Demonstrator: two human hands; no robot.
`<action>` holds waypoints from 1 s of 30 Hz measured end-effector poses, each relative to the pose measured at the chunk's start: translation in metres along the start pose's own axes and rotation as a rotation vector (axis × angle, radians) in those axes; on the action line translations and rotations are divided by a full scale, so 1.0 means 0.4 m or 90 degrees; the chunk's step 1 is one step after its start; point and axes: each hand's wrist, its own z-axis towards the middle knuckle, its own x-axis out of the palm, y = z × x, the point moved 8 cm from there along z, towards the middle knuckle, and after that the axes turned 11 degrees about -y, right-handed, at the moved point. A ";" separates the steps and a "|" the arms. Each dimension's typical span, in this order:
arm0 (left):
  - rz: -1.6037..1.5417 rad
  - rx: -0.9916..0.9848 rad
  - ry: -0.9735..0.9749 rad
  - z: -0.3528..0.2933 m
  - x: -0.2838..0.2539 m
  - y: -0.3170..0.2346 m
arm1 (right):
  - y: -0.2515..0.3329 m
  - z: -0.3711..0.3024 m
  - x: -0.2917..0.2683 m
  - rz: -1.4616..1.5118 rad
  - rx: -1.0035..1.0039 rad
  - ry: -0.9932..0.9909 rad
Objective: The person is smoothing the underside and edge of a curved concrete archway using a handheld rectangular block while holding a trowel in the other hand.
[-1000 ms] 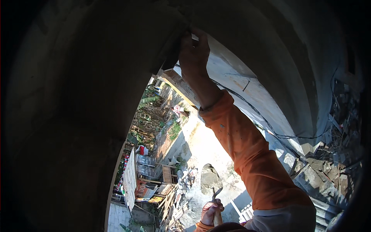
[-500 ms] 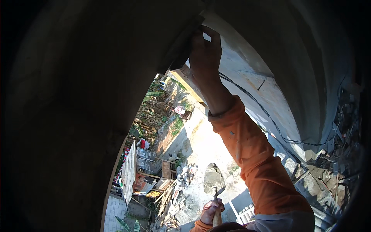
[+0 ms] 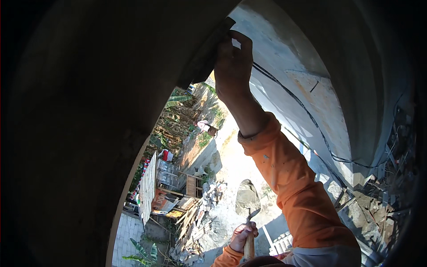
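My right hand (image 3: 233, 71) reaches up in an orange sleeve, its fingers closed on a dark, flat plastering float (image 3: 202, 60). The float lies along the edge of the dark, shaded concrete surface (image 3: 89, 111); shadow hides much of its shape. Lower down, my left hand (image 3: 242, 236) grips the wooden handle of a trowel (image 3: 247, 200). Grey, wet-looking mortar covers the trowel's rounded blade, which is held well below the float and apart from the concrete.
Far below are sunlit ground, a wood pile (image 3: 189, 222), a shed roof (image 3: 149, 189) and a person (image 3: 207, 127). Black cables (image 3: 307, 109) run along the pale wall (image 3: 320, 98) at right. Rubble (image 3: 367, 211) lies lower right.
The view has shifted slightly, showing more of the pale wall at the top. Both hands keep their tools; the float sits slightly farther left in view and the trowel slightly higher.
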 end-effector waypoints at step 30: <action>-0.091 0.052 -0.150 -0.001 -0.102 0.132 | -0.267 -0.310 -0.086 -0.055 0.086 0.048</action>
